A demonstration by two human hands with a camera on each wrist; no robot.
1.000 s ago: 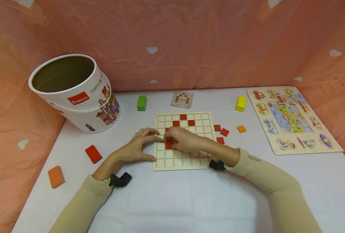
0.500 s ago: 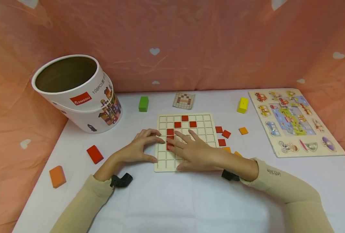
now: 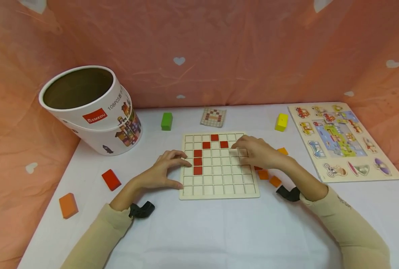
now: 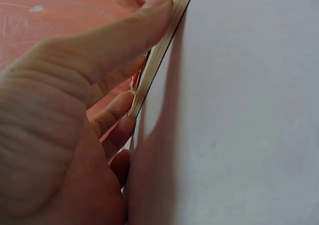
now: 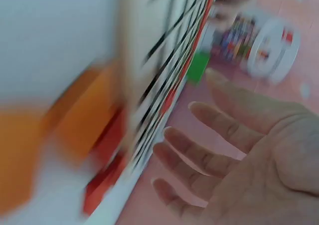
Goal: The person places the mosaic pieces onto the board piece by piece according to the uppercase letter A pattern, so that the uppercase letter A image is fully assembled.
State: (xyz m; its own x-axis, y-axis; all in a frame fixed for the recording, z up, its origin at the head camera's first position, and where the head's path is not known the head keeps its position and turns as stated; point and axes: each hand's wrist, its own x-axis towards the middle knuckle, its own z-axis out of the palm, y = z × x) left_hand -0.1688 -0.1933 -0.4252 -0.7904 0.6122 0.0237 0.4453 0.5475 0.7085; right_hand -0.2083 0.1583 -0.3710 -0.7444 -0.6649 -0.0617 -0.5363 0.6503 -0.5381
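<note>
A pale wooden grid board (image 3: 221, 179) lies flat on the white cloth, with several red square tiles (image 3: 198, 161) set in its cells. At its left edge rests my left hand (image 3: 155, 170), thumb and fingertips spread along the side. The left wrist view shows the thumb (image 4: 124, 45) on the edge of the board. Above the board's right side is my right hand (image 3: 261, 152), its fingers loosely bent and holding nothing. Loose red tiles (image 5: 107, 160) lie by the right edge, mostly hidden by that hand in the head view. Orange tiles (image 3: 263, 174) lie beside them.
A pattern card (image 3: 213, 117) lies behind the board, between a green block (image 3: 166, 121) and a yellow block (image 3: 281, 122). A white bucket (image 3: 95, 130) stands back left, with red (image 3: 111, 179) and orange (image 3: 68, 206) blocks before it. A picture puzzle (image 3: 344, 142) lies right.
My right hand has let go of a red tile in the left column, lifted with fingers spreading, and moved right to the board's right side. My left hand has stayed at the left edge.
</note>
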